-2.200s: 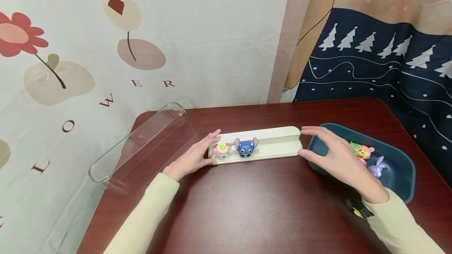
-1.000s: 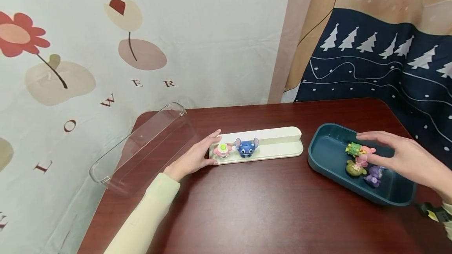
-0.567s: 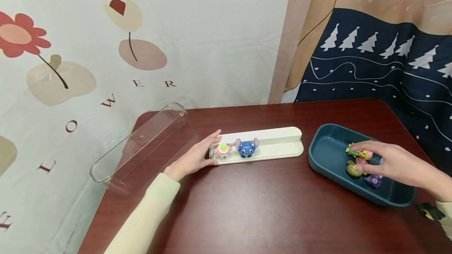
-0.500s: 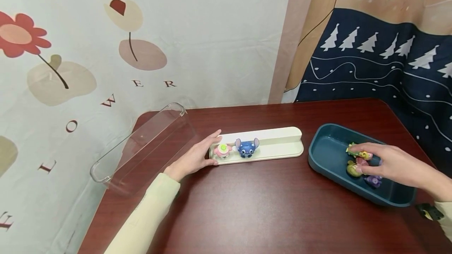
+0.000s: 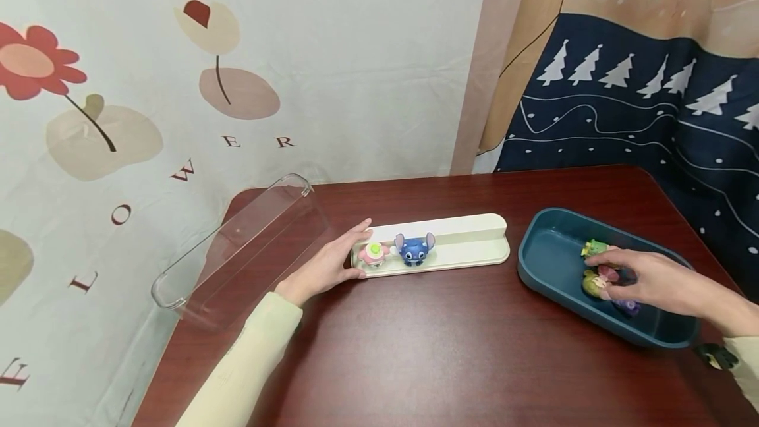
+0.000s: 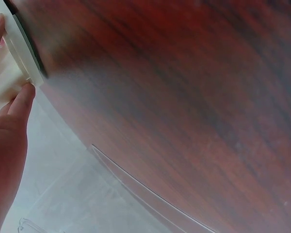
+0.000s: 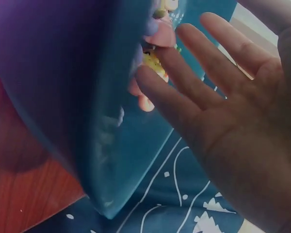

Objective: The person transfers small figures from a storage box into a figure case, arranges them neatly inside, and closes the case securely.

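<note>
With thumb and fingers my left hand (image 5: 326, 262) grips the left end of a long cream display base (image 5: 468, 252), also seen in the left wrist view. On it stand a pink figurine (image 5: 373, 254) and a blue big-eared figurine (image 5: 414, 250), side by side at the left. My right hand (image 5: 658, 282) is inside a teal bin (image 5: 548, 290), thumb and fingertips pinching an olive-and-pink figurine (image 5: 595, 283). A green figurine (image 5: 593, 248) and a purple figurine (image 5: 628, 307) lie beside it. In the right wrist view the fingers partly hide a yellow figurine (image 7: 154, 63).
A transparent cover (image 5: 237, 249) lies slanted at the left, overhanging the table (image 5: 415, 361) edge. Printed cloth hangs behind the table, with a navy tree-patterned part (image 5: 617, 111) at the right. The bin's raised walls surround the right hand.
My right hand has left the base's right end, moved right into the bin, and drawn its fingertips together on the olive-and-pink figurine. The left hand has stayed on the base.
</note>
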`<state>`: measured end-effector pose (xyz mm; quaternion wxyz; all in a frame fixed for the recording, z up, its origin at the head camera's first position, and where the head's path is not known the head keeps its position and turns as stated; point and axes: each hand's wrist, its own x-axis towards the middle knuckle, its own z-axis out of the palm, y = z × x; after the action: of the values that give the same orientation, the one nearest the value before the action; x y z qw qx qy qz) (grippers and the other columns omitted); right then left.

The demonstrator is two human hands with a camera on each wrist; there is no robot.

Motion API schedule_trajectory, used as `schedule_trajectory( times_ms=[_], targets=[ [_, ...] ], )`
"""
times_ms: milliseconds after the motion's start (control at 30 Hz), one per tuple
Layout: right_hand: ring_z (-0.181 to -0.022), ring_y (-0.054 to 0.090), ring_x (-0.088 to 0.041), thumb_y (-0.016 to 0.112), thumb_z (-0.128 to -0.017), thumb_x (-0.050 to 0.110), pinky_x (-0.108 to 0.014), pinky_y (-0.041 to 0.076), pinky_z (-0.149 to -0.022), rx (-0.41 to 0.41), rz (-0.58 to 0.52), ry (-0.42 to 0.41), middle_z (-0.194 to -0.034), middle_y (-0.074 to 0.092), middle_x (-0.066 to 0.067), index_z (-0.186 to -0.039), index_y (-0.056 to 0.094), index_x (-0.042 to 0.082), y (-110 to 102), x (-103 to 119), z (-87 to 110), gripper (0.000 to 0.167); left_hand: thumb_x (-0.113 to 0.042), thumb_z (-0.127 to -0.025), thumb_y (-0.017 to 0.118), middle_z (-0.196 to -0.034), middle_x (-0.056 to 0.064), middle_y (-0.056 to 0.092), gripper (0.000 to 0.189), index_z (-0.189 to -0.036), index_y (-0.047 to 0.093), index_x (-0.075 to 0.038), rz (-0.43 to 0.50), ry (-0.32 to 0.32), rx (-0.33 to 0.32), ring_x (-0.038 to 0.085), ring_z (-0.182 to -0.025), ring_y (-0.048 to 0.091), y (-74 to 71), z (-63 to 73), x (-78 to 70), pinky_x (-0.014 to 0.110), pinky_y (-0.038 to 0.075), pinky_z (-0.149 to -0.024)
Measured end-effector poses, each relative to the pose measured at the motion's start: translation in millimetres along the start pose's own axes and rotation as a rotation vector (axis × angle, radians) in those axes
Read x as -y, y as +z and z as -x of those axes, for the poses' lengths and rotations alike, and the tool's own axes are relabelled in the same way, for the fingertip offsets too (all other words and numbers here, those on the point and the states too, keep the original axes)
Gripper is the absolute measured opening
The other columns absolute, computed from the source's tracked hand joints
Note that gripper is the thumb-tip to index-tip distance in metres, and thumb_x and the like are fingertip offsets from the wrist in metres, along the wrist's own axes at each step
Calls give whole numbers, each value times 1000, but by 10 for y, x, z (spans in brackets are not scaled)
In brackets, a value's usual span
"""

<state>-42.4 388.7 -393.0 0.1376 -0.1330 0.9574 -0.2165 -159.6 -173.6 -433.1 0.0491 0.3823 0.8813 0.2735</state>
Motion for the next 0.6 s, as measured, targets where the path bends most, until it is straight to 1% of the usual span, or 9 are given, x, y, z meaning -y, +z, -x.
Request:
schedule_trajectory(
  times_ms=[100, 167, 300, 333, 400, 600],
  targets=[
    [-92, 57, -16, 84, -88, 30, -25, 54, -66, 40, -67, -4, -114, 65, -9, -132, 67, 5, 11, -20, 20, 53, -10, -81, 90, -167, 13, 33, 80, -149, 47, -2, -2, 3, -2, 29, -146, 44, 0, -1, 0, 46, 40, -115],
    [-92, 58, -11, 82, -89, 30, -22, 55, -67, 63, -111, -16, -114, 64, -6, -133, 66, 5, 24, -32, 28, 53, -10, -81, 90, -166, 14, 33, 80, -149, 47, -1, -3, 6, -4, 30, -146, 44, 3, -3, 2, 46, 41, -115],
    [-92, 59, -5, 80, -92, 24, -19, 57, -75, 78, -152, -73, -117, 64, -5, -133, 65, 4, 42, -38, 28, 49, -9, -81, 90, -166, 15, 33, 80, -148, 48, -1, -8, 7, -4, 30, -145, 45, 8, -6, 7, 46, 41, -115],
    [-94, 59, -5, 80, -92, 24, -19, 57, -78, 76, -153, -87, -118, 64, -5, -133, 65, 4, 46, -36, 26, 48, -9, -81, 90, -166, 15, 34, 79, -148, 48, -1, -8, 6, -3, 30, -145, 45, 8, -6, 7, 46, 41, -115],
    [-93, 59, -5, 81, -91, 24, -20, 57, -78, 74, -143, -98, -117, 63, -3, -133, 65, 4, 55, -26, 19, 49, -9, -81, 90, -166, 16, 34, 79, -148, 48, 0, -6, 4, -3, 30, -145, 45, 6, -5, 6, 46, 41, -115],
    [-92, 57, -11, 84, -87, 33, -23, 55, -73, 44, -53, -53, -111, 63, 2, -132, 66, 4, 105, 16, -22, 56, -9, -81, 90, -166, 16, 34, 79, -148, 48, -1, -4, 7, -4, 31, -145, 45, 11, -5, 9, 47, 41, -114]
  ],
)
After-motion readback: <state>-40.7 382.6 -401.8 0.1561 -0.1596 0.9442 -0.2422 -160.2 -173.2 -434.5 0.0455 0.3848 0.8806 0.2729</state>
